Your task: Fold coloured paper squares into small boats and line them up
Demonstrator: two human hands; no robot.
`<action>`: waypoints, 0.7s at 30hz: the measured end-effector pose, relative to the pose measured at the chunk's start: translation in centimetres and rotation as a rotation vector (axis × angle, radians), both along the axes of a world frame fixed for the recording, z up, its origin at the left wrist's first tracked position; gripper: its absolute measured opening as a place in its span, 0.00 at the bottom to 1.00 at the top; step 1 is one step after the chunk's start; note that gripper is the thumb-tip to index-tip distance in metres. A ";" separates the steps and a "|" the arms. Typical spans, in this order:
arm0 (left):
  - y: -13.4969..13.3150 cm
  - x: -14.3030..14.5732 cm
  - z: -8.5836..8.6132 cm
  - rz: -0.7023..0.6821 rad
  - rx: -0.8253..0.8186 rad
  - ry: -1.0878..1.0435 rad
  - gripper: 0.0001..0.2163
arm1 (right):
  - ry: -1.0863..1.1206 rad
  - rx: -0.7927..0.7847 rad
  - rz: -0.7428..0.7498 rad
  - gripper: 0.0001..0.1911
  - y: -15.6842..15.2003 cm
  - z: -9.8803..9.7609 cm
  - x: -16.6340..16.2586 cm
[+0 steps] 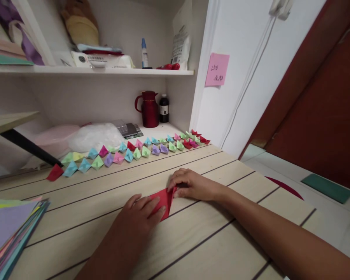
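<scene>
A red sheet of origami paper [163, 198], partly folded, lies on the striped wooden table [210, 241]. Fingers of my left hand [142, 214] rest spread and flat over its left part, pressing it to the tabletop. At the paper's right end, my right hand [189, 184] pinches a raised corner flap between thumb and fingers. Beyond both hands, two rows of small folded paper boats [128, 155] in many colours run along the table's far side.
A stack of coloured paper [11, 229] sits at the left edge. Behind the boats are a white plastic bag [97, 137], a dark red jug [149, 111] and a dark bottle [164, 109] under a white shelf [105, 71]. A pink note [217, 70] hangs on the wall.
</scene>
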State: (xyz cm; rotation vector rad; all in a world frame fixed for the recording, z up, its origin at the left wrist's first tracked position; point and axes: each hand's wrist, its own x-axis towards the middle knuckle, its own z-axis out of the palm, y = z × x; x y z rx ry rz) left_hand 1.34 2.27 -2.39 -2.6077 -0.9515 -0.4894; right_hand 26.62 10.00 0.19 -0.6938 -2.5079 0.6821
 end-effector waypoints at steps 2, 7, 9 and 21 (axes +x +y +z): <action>-0.1 0.0 0.1 0.010 -0.048 0.052 0.16 | 0.035 -0.037 -0.068 0.09 0.2 -0.5 -0.5; -0.2 0.2 1.0 0.043 -0.191 0.073 0.18 | 0.064 -0.122 -0.206 0.08 0.2 -1.4 -1.6; -0.1 0.3 1.2 0.051 -0.239 0.057 0.17 | 0.040 -0.101 -0.274 0.08 0.1 -1.5 -2.1; -0.1 0.7 1.1 0.146 -0.226 -0.061 0.24 | -0.067 -0.025 -0.400 0.13 -0.1 -1.5 -3.4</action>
